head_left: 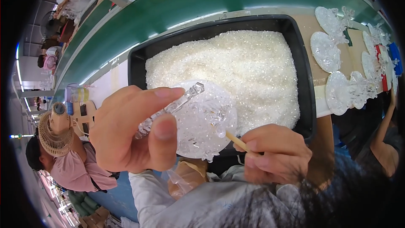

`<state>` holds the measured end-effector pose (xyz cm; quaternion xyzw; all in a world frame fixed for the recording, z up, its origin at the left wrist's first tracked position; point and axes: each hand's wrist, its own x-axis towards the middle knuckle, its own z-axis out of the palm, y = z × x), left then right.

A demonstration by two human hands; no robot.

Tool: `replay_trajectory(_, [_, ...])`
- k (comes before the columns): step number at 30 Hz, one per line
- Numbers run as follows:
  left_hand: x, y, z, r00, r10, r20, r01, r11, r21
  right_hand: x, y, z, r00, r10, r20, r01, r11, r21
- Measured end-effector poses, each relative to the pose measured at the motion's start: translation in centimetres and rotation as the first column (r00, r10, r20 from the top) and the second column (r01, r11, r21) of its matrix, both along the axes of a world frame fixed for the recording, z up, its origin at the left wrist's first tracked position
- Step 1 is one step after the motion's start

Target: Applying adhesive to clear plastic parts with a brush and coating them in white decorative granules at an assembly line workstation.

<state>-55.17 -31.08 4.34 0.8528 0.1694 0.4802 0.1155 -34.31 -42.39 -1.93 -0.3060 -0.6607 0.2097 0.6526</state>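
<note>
My left hand (pixel 130 131) is raised in front of me and pinches a clear plastic ornament (pixel 202 120), a round disc on a ridged stem, between thumb and forefinger. My right hand (pixel 274 154) grips a thin wooden stick (pixel 236 140) whose tip touches the disc's lower right edge. Just behind both hands lies a black tray (pixel 301 59) heaped with small clear crystal beads (pixel 236 63).
Several finished clear ornaments (pixel 333 46) lie on the table to the right of the tray. A green conveyor belt (pixel 190 4) runs behind it. A small fan (pixel 55 131) and another person sit at the left; more workers sit farther back left.
</note>
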Motion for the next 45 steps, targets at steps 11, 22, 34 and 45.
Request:
replay_trajectory(11, [0.2, 0.1, -0.2, 0.999, 0.028, 0.045, -0.029, 0.999, 0.028, 0.3, 0.2, -0.1, 0.998, 0.069, -0.001, -0.07, 0.998, -0.006])
replay_trajectory(22, [-0.4, 0.6, 0.6, 0.997, -0.043, -0.057, 0.047, 0.997, 0.063, -0.4, 0.0, -0.1, 0.998, -0.027, -0.056, 0.026, 1.0, -0.01])
replay_trajectory(34, [-0.6, 1.3, -0.1, 0.991, -0.132, 0.015, 0.13, 0.986, 0.109, 0.5, -0.3, -0.5, 0.997, 0.067, 0.049, -0.069, 0.997, 0.042])
replay_trajectory(45, [-0.2, 1.1, -0.1, 0.995, -0.086, 0.058, 0.079, 0.989, 0.122, -0.1, 1.0, -0.4, 0.994, 0.108, 0.0, -0.106, 0.976, 0.19])
